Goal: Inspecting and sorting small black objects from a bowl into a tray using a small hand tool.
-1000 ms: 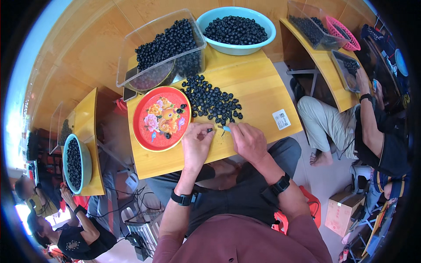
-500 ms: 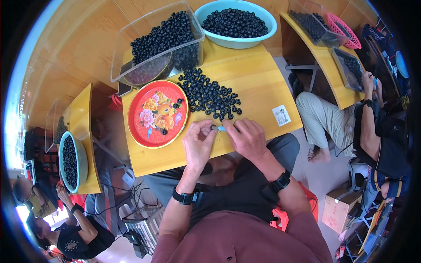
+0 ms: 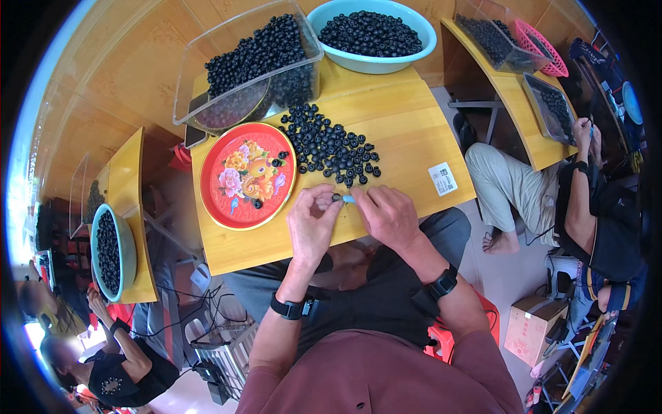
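- While both hands met at the near edge of the yellow table, a dark bead sat pinched in the left hand fingertips, just right of the red tray.
- Right hand fingers were closed on a small light-blue tool, touching the bead.
- Loose bead pile lay just right of the tray.
- Clear bin of beads stood beyond the tray; teal bowl further right.
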`<action>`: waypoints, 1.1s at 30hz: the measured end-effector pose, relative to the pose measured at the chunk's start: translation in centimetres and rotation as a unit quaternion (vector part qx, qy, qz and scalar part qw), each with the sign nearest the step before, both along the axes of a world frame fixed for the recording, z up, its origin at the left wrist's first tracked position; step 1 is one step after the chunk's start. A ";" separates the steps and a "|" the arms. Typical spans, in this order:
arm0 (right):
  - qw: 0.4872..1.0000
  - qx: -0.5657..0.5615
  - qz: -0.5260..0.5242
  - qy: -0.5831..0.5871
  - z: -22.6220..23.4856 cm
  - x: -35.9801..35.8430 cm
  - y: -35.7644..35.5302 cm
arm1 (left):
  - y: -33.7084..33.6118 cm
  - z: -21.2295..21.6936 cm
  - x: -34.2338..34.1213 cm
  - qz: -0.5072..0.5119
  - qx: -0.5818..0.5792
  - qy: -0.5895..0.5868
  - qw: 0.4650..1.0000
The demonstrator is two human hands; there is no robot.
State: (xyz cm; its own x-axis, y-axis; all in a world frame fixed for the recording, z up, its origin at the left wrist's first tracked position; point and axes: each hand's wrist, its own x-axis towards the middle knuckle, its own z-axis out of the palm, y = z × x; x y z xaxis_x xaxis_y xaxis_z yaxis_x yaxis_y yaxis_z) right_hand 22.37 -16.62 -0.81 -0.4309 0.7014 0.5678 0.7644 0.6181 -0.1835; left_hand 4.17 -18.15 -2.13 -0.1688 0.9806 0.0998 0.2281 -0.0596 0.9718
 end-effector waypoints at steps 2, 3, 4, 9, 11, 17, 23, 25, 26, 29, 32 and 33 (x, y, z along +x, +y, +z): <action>1.000 -0.008 0.002 0.002 0.1 0.0 0.0 | -0.1 -0.2 -0.1 0.001 -0.004 -0.020 1.000; 1.000 -0.017 0.004 0.004 0.1 0.0 0.0 | -0.1 -0.3 -0.1 0.001 -0.004 -0.020 1.000; 1.000 -0.016 0.004 0.003 0.1 0.1 0.0 | -0.1 -0.4 -0.1 0.000 -0.013 -0.028 1.000; 0.999 -0.041 -0.029 -0.006 0.0 0.0 0.2 | -0.7 0.0 0.0 -0.016 0.006 -0.147 0.989; 0.999 -0.036 -0.029 -0.004 0.1 0.0 0.2 | -0.6 0.2 -0.2 -0.013 0.003 -0.144 0.990; 0.999 -0.018 -0.035 0.009 0.1 -0.1 0.2 | -0.4 0.8 -0.5 0.005 0.040 -0.002 0.999; 0.998 -0.006 -0.054 0.022 0.0 -0.2 0.1 | 0.0 1.9 -2.4 0.057 0.156 0.166 0.972; 0.998 -0.007 -0.056 0.018 0.1 -0.2 0.0 | 0.7 2.7 -4.3 0.077 0.139 0.194 0.968; 0.998 -0.004 -0.055 0.032 0.1 -0.2 0.0 | 1.4 3.1 -5.2 0.080 0.130 0.230 0.961; 0.998 0.004 -0.052 0.042 0.1 -0.2 0.1 | 2.8 3.4 -6.8 0.091 0.118 0.299 0.943; 0.998 0.006 -0.056 0.035 -0.1 -0.2 0.2 | 3.4 3.9 -6.5 0.084 0.152 0.375 0.911; 0.998 0.004 -0.060 0.033 -0.1 -0.2 0.2 | 3.4 4.3 -6.1 0.073 0.187 0.417 0.887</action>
